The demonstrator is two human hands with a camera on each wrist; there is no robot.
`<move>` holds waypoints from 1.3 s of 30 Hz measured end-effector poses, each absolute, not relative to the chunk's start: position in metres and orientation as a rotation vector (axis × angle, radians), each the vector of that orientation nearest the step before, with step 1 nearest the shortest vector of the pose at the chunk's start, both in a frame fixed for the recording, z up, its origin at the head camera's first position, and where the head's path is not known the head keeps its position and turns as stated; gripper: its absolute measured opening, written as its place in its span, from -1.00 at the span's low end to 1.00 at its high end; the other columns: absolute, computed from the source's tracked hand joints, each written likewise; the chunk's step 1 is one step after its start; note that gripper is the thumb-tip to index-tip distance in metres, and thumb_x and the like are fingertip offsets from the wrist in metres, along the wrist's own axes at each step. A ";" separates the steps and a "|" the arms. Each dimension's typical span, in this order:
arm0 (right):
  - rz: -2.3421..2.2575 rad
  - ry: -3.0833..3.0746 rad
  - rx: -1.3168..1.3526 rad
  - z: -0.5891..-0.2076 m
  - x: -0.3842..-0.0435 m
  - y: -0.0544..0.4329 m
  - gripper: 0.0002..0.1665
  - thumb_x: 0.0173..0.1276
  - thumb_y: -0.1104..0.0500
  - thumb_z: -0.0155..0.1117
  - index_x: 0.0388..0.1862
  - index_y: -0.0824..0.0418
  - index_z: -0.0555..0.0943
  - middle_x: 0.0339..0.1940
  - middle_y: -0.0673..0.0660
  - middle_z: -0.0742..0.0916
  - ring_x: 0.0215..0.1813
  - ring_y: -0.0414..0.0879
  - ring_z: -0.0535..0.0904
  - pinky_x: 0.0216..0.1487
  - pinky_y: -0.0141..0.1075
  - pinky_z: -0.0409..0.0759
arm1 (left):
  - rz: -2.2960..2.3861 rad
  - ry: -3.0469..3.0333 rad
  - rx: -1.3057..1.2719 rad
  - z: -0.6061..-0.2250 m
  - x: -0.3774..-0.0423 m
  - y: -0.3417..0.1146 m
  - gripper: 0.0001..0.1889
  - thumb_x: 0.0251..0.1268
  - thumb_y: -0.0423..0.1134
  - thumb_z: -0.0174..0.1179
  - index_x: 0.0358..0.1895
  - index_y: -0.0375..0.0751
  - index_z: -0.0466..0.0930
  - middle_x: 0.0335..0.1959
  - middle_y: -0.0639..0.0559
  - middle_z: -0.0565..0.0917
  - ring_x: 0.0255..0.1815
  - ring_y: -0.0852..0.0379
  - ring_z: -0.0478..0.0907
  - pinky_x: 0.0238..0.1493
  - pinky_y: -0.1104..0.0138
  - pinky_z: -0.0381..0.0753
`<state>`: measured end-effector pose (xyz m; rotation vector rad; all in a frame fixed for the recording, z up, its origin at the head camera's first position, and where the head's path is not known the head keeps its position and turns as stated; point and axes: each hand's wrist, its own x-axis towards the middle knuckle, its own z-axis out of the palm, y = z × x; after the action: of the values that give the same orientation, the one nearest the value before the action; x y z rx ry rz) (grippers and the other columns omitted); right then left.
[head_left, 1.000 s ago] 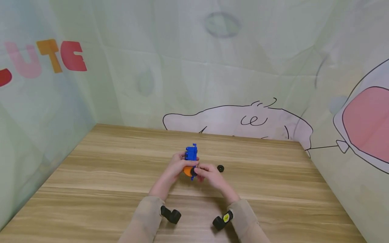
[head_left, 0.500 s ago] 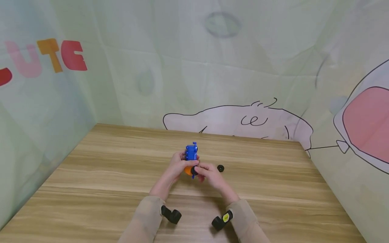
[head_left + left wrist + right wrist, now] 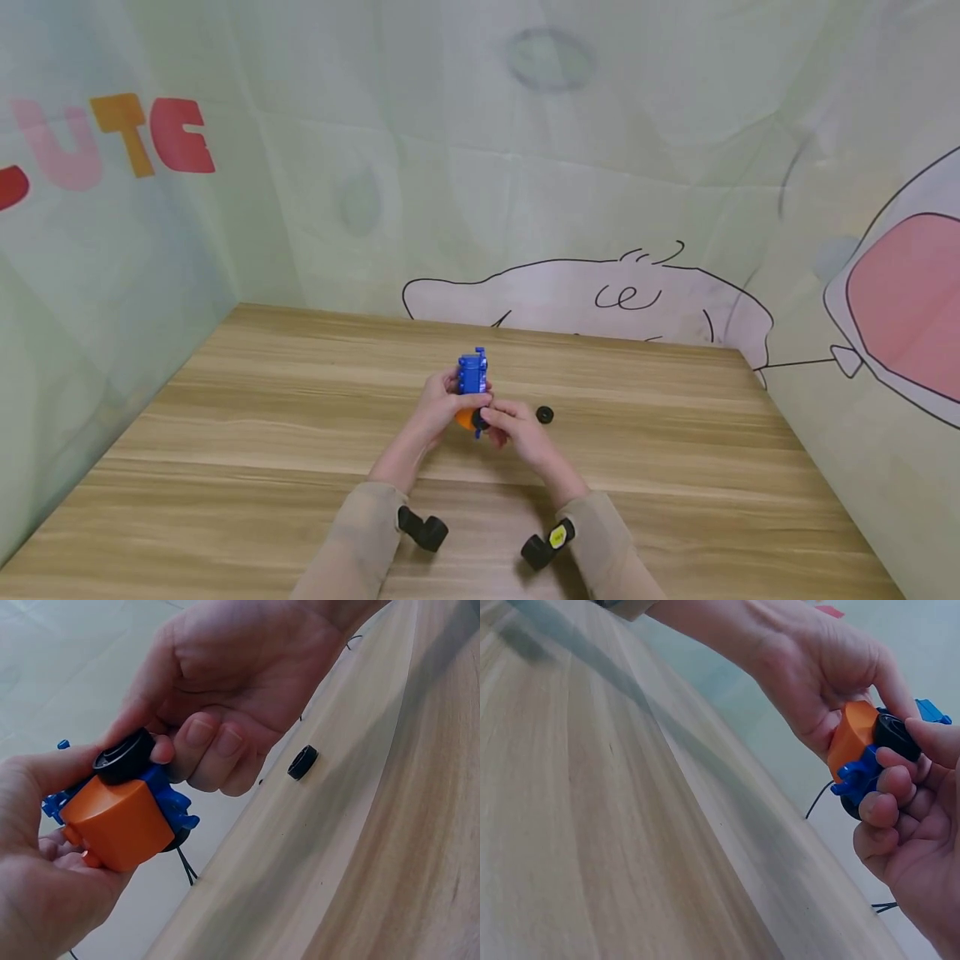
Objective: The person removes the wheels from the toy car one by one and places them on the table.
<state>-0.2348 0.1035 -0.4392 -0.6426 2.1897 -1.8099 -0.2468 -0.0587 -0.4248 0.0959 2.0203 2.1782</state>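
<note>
Above the middle of the table, my left hand (image 3: 441, 406) grips a blue and orange toy vehicle (image 3: 124, 825), its thumb lying across the blue body. My right hand (image 3: 522, 429) pinches a small black wheel (image 3: 124, 756) between thumb and fingers, against the side of the vehicle beside its orange part. Whether that wheel sits fully on its axle, I cannot tell. Another black wheel shows partly under the vehicle in the left wrist view. A loose black wheel (image 3: 545, 414) stands apart on the table, just right of my right hand.
The wooden table (image 3: 262, 400) runs back to a printed cloth backdrop (image 3: 465, 167) with cartoon drawings. Cloth also hangs along the left and right sides. Black wrist-worn devices sit on both sleeves.
Both hands have risen very slightly in the head view with the toy vehicle, which has turned a little. The grip on the wheel stays, and the loose wheel has not moved.
</note>
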 end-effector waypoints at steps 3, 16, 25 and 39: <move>-1.833 2.170 -0.615 -0.440 -0.235 0.103 -0.62 0.47 0.22 -0.04 -0.36 0.58 0.43 -0.69 -0.04 0.45 -0.59 -0.26 0.35 -0.49 -0.42 0.34 | 2.192 2.015 0.074 -0.424 -0.247 -0.058 -0.45 0.19 -0.41 0.30 0.27 -0.37 0.40 0.08 -0.32 0.64 0.03 0.01 0.60 0.34 0.01 0.44; -1.868 2.113 -0.509 -0.442 -0.233 0.099 -0.63 0.48 0.22 -0.02 -0.30 0.60 0.40 -0.69 -0.08 0.44 -0.60 -0.25 0.33 -0.51 -0.43 0.30 | 2.194 2.065 0.099 -0.425 -0.245 -0.059 -0.47 0.20 -0.42 0.29 0.25 -0.42 0.39 0.10 -0.40 0.61 0.04 -0.04 0.61 0.26 0.02 0.52; -1.897 2.050 -0.511 -0.446 -0.234 0.098 -0.64 0.51 0.23 -0.08 -0.31 0.59 0.31 -0.69 -0.08 0.42 -0.59 -0.25 0.31 -0.52 -0.43 0.26 | 2.192 2.126 0.122 -0.425 -0.244 -0.059 -0.48 0.20 -0.43 0.28 0.24 -0.43 0.40 0.06 -0.39 0.64 0.03 -0.07 0.63 0.22 0.02 0.55; -1.955 1.999 -0.493 -0.447 -0.233 0.095 -0.64 0.49 0.24 -0.10 -0.32 0.60 0.25 -0.73 -0.09 0.39 -0.64 -0.29 0.28 -0.57 -0.44 0.21 | 2.198 2.202 0.154 -0.424 -0.243 -0.059 -0.51 0.17 -0.44 0.31 0.18 -0.46 0.44 -0.03 -0.36 0.68 -0.06 -0.05 0.66 0.13 0.07 0.62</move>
<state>-0.2333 0.0955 -0.4469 -0.4930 1.9991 -1.9547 -0.2430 -0.0586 -0.4243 0.1544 2.2022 2.1976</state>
